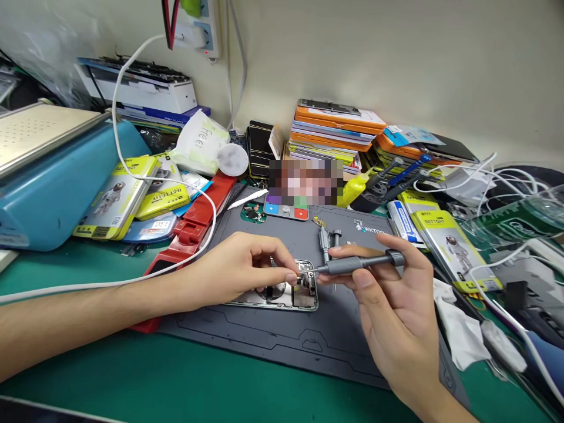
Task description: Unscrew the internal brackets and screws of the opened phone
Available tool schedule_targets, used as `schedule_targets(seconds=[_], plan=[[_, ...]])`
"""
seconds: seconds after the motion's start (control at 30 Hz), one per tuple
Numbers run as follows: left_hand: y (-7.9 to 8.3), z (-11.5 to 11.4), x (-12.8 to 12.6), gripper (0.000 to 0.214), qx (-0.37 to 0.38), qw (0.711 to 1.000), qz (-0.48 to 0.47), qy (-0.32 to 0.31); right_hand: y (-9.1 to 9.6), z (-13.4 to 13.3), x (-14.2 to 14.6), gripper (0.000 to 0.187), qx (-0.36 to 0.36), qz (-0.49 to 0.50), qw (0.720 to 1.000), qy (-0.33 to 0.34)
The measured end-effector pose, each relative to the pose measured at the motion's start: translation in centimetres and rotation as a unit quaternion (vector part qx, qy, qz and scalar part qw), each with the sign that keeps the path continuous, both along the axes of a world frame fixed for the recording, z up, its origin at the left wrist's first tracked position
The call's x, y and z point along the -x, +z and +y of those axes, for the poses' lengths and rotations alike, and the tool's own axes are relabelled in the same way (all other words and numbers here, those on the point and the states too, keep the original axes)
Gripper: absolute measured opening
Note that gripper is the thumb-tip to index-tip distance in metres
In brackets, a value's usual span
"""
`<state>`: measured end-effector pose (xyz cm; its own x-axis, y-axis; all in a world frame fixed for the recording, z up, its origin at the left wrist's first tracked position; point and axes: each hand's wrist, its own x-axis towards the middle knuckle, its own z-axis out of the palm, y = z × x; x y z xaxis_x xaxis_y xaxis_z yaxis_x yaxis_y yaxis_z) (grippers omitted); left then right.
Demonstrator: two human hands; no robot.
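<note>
Under both hands — opened phone (282, 294)

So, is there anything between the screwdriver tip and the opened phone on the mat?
Nothing visible. The right hand holds the grey screwdriver, and its tip already meets the opened phone at its top corner. The left hand fingers pinch right beside that spot, not across it.

A green bench top (132, 376) carries a grey work mat (282, 335) at its centre. On the mat lies an opened phone (282, 294), with a small green circuit piece (252, 212) at 11 o'clock from it. A red tray (194, 226) lies at 10 o'clock, a blue machine (53, 188) beyond it, and white tissue (458, 335) at 3 o'clock.
</note>
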<state>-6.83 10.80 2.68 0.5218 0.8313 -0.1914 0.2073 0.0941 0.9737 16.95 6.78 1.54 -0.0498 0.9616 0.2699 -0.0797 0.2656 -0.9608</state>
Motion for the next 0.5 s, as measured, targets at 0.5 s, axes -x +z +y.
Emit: schedule_targets(seconds=[0.5], plan=[[-0.55, 0.00, 0.39, 0.017, 0.038, 0.998, -0.053, -0.020, -0.05, 0.16, -0.06, 0.032, 0.013, 0.032, 0.999, 0.002]])
